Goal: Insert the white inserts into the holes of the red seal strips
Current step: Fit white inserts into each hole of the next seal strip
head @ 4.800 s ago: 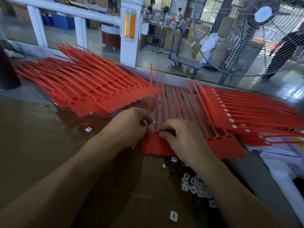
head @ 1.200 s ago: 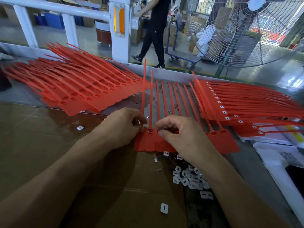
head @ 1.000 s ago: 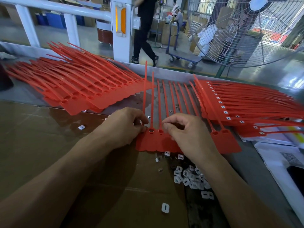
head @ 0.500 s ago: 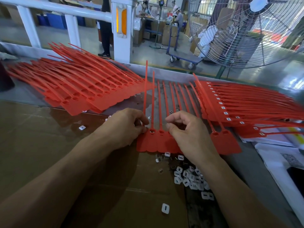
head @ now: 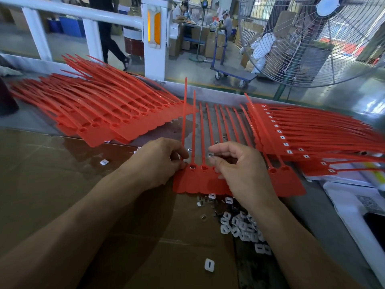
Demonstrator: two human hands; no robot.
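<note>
While both hands work at the middle of the table [head: 62,184], a row of joined red strips [head: 200,180] lies flat between them. The left hand [head: 160,161] has its fingers curled on the left edge of this row and holds it down, right beside the first hole. The right hand [head: 237,170] rests on the flat red tags with its fingers bent. Its thumb and first finger pinch a small white insert [head: 210,155] just above the holes. Two holes [head: 192,166] near the left hand already have something pale in them.

A heap of white inserts [head: 241,226] lies close to the body, just below the right wrist. One more insert [head: 209,265] lies alone, nearer still. Another lone insert [head: 103,162] lies left of the left hand.

On the left is a big pile of red strips [head: 100,113] with open holes. On the right is another pile of strips [head: 312,134] with white bits showing in the holes. White papers [head: 350,205] lie at the right edge. Behind the table stands a big fan [head: 312,42] and a white rail [head: 83,12].
</note>
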